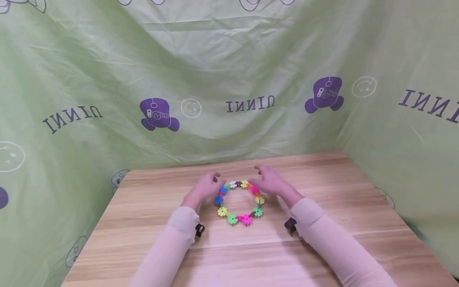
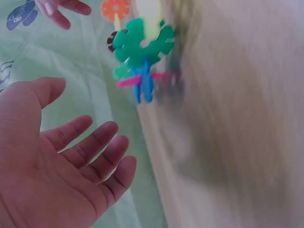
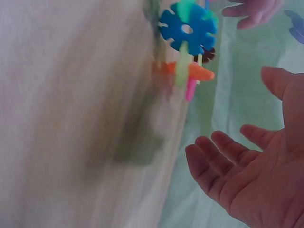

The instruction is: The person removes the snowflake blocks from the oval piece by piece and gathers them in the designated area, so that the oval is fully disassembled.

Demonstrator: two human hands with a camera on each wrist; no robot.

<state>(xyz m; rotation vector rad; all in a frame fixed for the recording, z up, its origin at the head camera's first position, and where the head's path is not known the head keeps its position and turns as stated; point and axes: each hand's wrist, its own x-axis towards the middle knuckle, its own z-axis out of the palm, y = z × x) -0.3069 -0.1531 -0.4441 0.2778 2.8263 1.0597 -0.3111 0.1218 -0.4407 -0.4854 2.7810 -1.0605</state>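
A closed ring of colourful plastic snowflake-shaped discs [image 1: 246, 219] lies on the wooden table, its pieces slotted together in pink, green, yellow, blue, white and other colours. My left hand [image 1: 206, 187] is beside the ring's left side; the left wrist view shows this left hand [image 2: 71, 156] with fingers relaxed and nothing in them. On the other side is my right hand [image 1: 272, 182], close to the ring's upper right. In the right wrist view the right hand [image 3: 256, 161] also has loose, spread fingers, apart from the blue disc [image 3: 187, 28] of the ring.
The wooden table [image 1: 143, 239] reaches back to a green printed curtain [image 1: 215, 59], which also hangs along both sides. Black wrist cameras sit at both cuffs, such as the one on the left wrist [image 1: 199, 229].
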